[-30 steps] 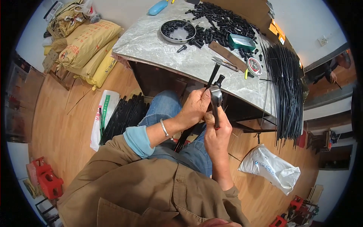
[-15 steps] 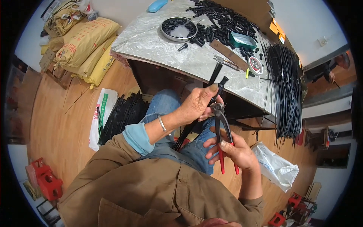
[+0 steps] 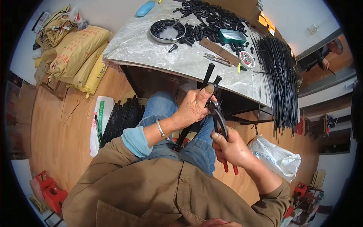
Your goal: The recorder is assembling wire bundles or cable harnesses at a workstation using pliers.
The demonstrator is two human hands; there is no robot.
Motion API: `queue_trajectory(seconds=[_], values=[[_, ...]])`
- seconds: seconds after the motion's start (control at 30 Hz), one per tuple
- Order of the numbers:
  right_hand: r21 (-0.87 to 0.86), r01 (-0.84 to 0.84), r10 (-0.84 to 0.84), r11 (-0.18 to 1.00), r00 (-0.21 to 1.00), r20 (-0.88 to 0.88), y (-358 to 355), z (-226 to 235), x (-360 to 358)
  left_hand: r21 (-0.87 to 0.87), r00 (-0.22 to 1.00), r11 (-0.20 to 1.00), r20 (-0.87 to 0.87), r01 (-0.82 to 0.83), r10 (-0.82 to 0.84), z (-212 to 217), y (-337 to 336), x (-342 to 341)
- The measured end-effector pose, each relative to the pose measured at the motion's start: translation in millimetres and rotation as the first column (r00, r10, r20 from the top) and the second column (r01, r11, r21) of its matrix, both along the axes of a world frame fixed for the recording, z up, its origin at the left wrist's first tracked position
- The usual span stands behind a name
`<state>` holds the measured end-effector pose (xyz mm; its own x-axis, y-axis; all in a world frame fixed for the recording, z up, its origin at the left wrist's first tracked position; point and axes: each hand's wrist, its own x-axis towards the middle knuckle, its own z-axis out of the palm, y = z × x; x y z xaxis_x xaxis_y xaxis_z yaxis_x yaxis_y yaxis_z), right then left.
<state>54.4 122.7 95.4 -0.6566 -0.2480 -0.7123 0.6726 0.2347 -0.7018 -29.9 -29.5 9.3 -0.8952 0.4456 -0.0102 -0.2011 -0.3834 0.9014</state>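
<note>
My left hand point(image 3: 193, 108) grips a long black rod point(image 3: 207, 75) that runs from my lap up past the table edge. My right hand point(image 3: 228, 145) holds red-handled pliers point(image 3: 219, 119) by the handles, below the left hand. The pliers' dark jaws point(image 3: 215, 85) point up and sit against the rod beside my left thumb. Both hands are over my blue jeans, just in front of the marble table point(image 3: 151, 49).
On the table lie a metal bowl point(image 3: 167, 31) of black caps, a heap of black parts point(image 3: 213, 17), a green tray point(image 3: 231, 36), scissors point(image 3: 213, 57) and a bundle of thin black rods point(image 3: 280, 72). On the floor: more rods point(image 3: 123, 117), yellow sacks point(image 3: 77, 53), a white bag point(image 3: 276, 159).
My right hand has slid down from beside the left hand to the pliers' red handles, now lower and to the right. The left hand keeps its hold on the rod.
</note>
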Motion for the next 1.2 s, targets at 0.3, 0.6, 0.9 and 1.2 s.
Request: queue_trajectory(seconds=[0.3, 0.6, 0.9, 1.2], values=[[0.006, -0.151, 0.150, 0.988, 0.975, -0.161, 20, 15, -9, 0.104, 0.992, 0.989, 0.055, 0.106, -0.112, -6, -7, -10], [0.048, -0.158, 0.156, 0.986, 0.987, 0.039, 23, 33, -16, 0.091, 0.989, 0.986, 0.041, 0.141, -0.145, -9, 0, -7], [0.078, -0.086, 0.082, 0.993, 0.995, 0.053, 5, 18, -13, 0.050, 0.990, 0.991, 0.045, 0.128, -0.130, -4, 1, -6], [0.894, 0.125, 0.692, 0.430, 0.591, -0.415, 52, -66, -113, -0.212, 0.902, 0.885, -0.225, -0.414, 0.368, -58, 32, -50]])
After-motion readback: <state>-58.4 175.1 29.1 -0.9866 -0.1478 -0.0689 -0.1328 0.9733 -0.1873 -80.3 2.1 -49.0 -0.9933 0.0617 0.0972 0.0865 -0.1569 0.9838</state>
